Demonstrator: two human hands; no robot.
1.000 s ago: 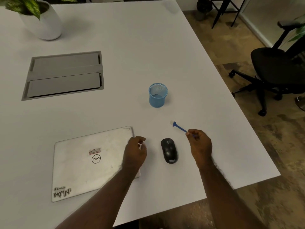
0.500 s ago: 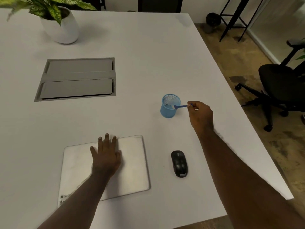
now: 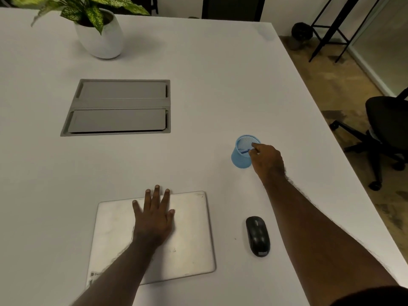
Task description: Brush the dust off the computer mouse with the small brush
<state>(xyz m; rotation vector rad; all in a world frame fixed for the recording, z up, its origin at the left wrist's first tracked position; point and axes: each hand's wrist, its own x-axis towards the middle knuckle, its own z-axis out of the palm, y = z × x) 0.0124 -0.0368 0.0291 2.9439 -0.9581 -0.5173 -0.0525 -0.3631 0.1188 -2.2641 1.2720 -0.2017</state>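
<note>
The black computer mouse (image 3: 257, 236) lies on the white table (image 3: 220, 89) near the front, with nothing touching it. Farther back stands a blue mesh cup (image 3: 241, 156). My right hand (image 3: 267, 161) is at the cup's right rim, fingers pinched on the handle of the small blue brush (image 3: 245, 151), whose head end points down into the cup. My left hand (image 3: 154, 214) rests flat with fingers spread on the closed silver laptop (image 3: 189, 239), left of the mouse.
A grey cable hatch (image 3: 119, 107) is set into the table at mid left. A potted plant in a white pot (image 3: 99, 37) stands at the back left. A black office chair (image 3: 386, 129) is on the floor beyond the table's right edge.
My right hand carried the brush from beside the mouse back to the cup and lowered its head inside. My left hand moved onto the laptop and went flat.
</note>
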